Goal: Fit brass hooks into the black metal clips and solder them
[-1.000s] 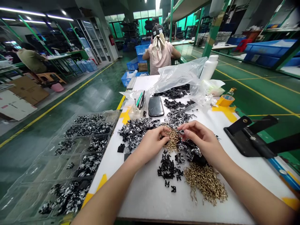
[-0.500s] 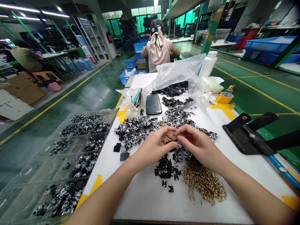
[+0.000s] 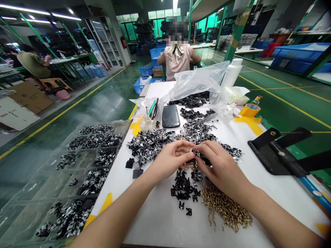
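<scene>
My left hand (image 3: 170, 159) and my right hand (image 3: 218, 166) meet above the middle of a white worktable (image 3: 155, 213). Their fingertips pinch a short length of brass chain (image 3: 190, 155) and a small black clip (image 3: 203, 160), though the fingers hide most of both. Heaped under and beyond my hands lie black-and-silver clips (image 3: 148, 144). Loose black plastic parts (image 3: 183, 187) sit just below my hands. A tangled pile of brass chain (image 3: 224, 206) lies below my right wrist.
A clear compartment tray (image 3: 88, 172) with black-and-silver clips stands left of the table. A smartphone (image 3: 170, 116), plastic bag (image 3: 198, 81), white bottle (image 3: 232, 73) and yellow tape roll (image 3: 250, 110) stand beyond. A black hinged stand (image 3: 279, 153) is at right. A co-worker (image 3: 178, 63) sits ahead.
My hands have drawn closer, and their fingertips now meet over the chain. My right hand has moved down and to the left, covering more of the small chain heap.
</scene>
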### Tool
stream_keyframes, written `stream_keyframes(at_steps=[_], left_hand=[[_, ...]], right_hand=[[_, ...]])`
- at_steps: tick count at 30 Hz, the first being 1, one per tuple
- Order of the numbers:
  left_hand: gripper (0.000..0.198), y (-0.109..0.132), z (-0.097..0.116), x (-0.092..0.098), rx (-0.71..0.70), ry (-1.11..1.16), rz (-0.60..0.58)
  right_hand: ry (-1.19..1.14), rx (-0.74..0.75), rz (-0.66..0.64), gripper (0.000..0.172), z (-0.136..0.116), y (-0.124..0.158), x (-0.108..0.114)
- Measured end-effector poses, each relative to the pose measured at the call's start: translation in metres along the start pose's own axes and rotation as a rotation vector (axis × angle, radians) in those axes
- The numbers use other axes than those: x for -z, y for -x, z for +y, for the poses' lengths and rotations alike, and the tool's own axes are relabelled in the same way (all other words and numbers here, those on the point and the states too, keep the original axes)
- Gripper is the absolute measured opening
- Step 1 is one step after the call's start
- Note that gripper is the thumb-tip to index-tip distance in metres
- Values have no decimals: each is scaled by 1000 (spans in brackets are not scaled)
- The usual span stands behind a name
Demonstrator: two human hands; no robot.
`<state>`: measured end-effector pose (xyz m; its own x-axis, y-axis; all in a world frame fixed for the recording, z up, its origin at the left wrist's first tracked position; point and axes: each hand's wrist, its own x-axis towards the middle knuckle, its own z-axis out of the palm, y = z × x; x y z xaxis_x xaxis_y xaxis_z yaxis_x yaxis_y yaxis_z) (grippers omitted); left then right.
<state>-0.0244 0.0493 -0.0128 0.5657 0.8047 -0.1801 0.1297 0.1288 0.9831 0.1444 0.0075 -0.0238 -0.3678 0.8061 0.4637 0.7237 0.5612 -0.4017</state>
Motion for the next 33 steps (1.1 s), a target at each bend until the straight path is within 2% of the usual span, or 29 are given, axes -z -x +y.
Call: stream_keyframes(at_steps=[10, 15, 21, 28, 33], left_hand=[[32, 3, 4, 1, 14, 44, -85], [32, 3, 2, 1, 54, 83, 18], [34, 4, 4, 0, -35, 63, 102], [29, 5, 4, 1, -55, 128, 59], [35, 6, 4, 4, -40, 114, 26]], right_hand=[[38, -58, -4, 10, 4, 0, 0], [-9, -54, 46, 5, 4, 0, 4], [-81, 38, 39, 18, 2, 1, -1], [-59, 65, 120, 16, 4, 0, -2], [-113, 32, 157, 17, 3, 0, 1]])
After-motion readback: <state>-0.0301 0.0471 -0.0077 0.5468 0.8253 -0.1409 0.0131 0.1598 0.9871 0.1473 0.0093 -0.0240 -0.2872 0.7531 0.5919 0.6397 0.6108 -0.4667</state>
